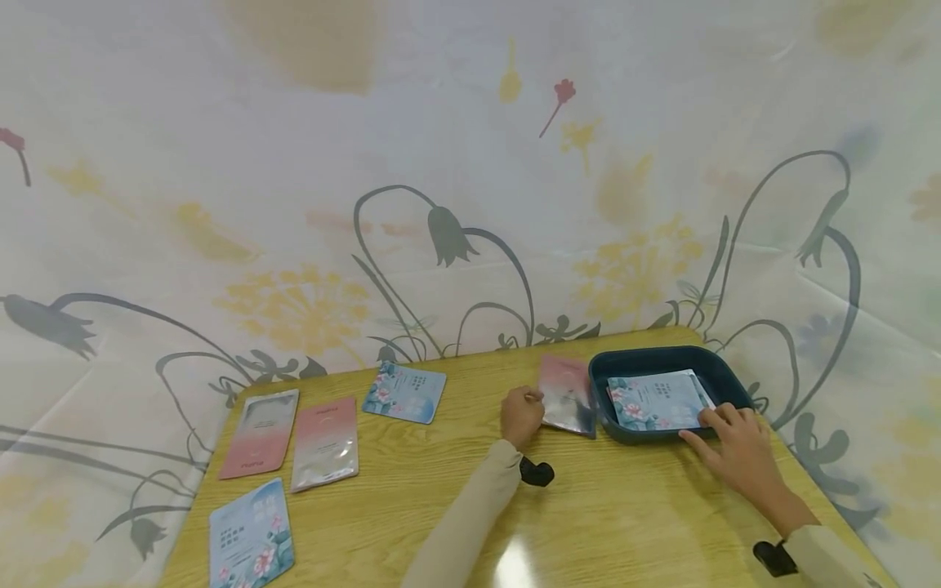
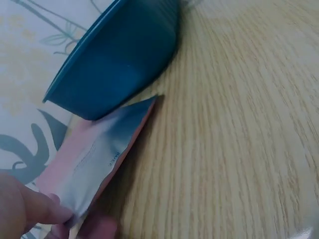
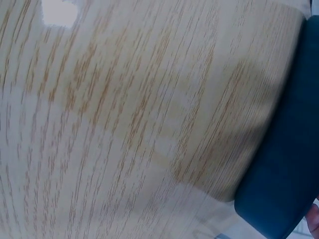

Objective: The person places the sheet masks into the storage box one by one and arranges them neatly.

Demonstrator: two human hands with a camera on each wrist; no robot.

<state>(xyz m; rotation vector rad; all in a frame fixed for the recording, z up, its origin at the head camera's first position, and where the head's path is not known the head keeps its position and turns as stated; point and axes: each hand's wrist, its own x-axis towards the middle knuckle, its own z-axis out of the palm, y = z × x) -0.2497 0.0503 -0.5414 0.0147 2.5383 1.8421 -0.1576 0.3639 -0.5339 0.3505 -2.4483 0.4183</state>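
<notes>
My left hand [image 1: 522, 418] pinches the near left edge of a pink and silver packet [image 1: 564, 392] beside the basin; in the left wrist view thumb and finger [image 2: 47, 211] close on a corner of the packet [image 2: 94, 157], whose far end lies against the basin wall [image 2: 119, 59]. The dark teal basin [image 1: 625, 437] holds blue floral packets [image 1: 657, 400]. My right hand [image 1: 742, 453] lies over the basin's near right rim, fingertips at the blue packets; whether it grips them is unclear. The right wrist view shows the basin's side [image 3: 284, 144] and a bit of a finger [image 3: 313, 219].
On the left of the wooden table [image 1: 412, 506] lie two pink and silver packets [image 1: 260, 433] [image 1: 326, 445] and a blue floral packet [image 1: 251, 535]. Another blue packet [image 1: 404, 392] is near the back edge. A flowered curtain [image 1: 470, 163] hangs behind the table.
</notes>
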